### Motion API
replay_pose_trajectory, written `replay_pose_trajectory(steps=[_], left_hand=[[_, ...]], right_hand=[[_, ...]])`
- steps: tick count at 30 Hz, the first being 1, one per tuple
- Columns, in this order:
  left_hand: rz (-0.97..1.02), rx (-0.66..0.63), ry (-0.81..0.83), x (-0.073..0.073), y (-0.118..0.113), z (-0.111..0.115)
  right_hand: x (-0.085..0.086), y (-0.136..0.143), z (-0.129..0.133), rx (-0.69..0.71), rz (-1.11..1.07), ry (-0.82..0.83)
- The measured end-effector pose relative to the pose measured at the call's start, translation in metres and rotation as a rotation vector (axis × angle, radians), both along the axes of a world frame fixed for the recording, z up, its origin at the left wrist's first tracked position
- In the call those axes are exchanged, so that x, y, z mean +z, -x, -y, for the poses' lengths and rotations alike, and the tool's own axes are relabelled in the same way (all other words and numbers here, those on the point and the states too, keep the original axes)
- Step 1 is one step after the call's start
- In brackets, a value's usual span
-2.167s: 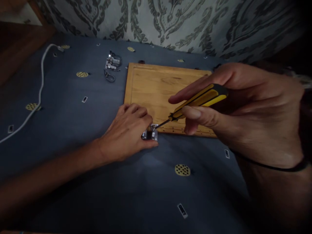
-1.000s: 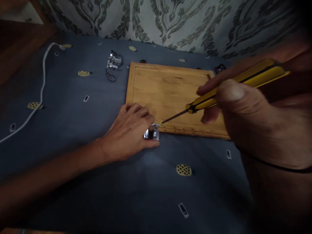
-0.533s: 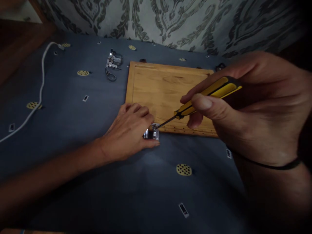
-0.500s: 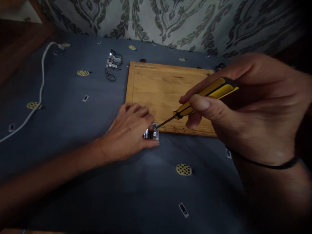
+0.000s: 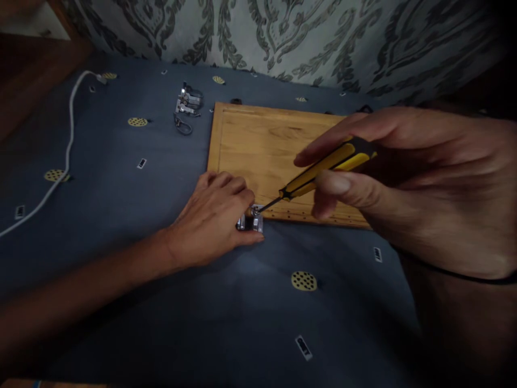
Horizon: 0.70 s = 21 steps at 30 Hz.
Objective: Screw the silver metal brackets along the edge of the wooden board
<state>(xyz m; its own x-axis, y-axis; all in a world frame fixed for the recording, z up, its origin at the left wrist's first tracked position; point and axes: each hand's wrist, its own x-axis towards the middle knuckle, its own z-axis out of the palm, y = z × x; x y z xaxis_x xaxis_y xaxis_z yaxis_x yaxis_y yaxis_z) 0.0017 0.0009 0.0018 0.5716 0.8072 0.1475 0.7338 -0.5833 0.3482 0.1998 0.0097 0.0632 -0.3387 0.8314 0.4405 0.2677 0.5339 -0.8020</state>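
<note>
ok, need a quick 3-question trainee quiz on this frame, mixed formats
1. True or false: the right hand grips a yellow-and-black screwdriver.
2. What does the left hand pin against the blue patterned cloth? A) small shiny metal part B) white cable C) wooden board
3. Fill in: the screwdriver tip meets the metal part at the board's ____ edge.

Key: 1 true. 2 A. 3 near.
</note>
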Motion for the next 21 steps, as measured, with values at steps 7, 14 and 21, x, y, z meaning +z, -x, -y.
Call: replay_pose_trajectory(steps=[7, 14, 21], left_hand=[[-0.012, 0.0, -0.008, 0.0, 0.0, 0.0], [-0.009, -0.005, -0.018, -0.001, 0.0, 0.0], [-0.005, -0.007, -0.009, -0.002, 0.001, 0.0]], right_hand=[[-0.002, 0.009, 0.0, -0.073, -0.12, 0.0], [0.003, -0.001, 0.002, 0.021, 0.018, 0.037], [-0.003, 0.006, 0.004, -0.104, -0.074, -0.048]])
